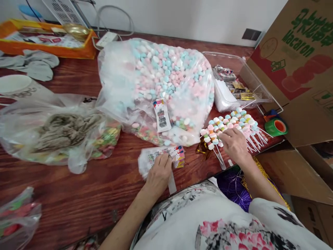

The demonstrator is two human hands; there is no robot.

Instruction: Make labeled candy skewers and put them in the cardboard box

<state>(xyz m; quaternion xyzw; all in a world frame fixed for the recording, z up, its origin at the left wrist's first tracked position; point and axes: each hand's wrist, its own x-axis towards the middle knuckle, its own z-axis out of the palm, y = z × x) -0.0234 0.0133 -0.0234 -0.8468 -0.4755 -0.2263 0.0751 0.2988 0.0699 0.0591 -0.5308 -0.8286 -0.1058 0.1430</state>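
My left hand (160, 172) rests on a small stack of clear printed plastic bags (178, 155) near the table's front edge, fingers together and curled onto them. My right hand (236, 145) reaches onto a pile of marshmallow sticks (240, 119), pastel pieces threaded on white sticks; its fingers are bent in a pinch around one, though the fingertips are partly hidden. Behind both hands lies a big clear bag of loose pink, blue and white marshmallows (166, 66). On its front sits a bundle of printed labels or packets (162, 116). A gold tinsel tuft (204, 149) lies beside the sticks.
At the right are a clear plastic box (229, 59) with packets, a green tape roll (276, 127) and a tall carton (293, 69). To the left lie a bag with brown cloth (65, 132), a paper cup (23, 86), grey gloves (39, 64) and an orange tray (59, 52).
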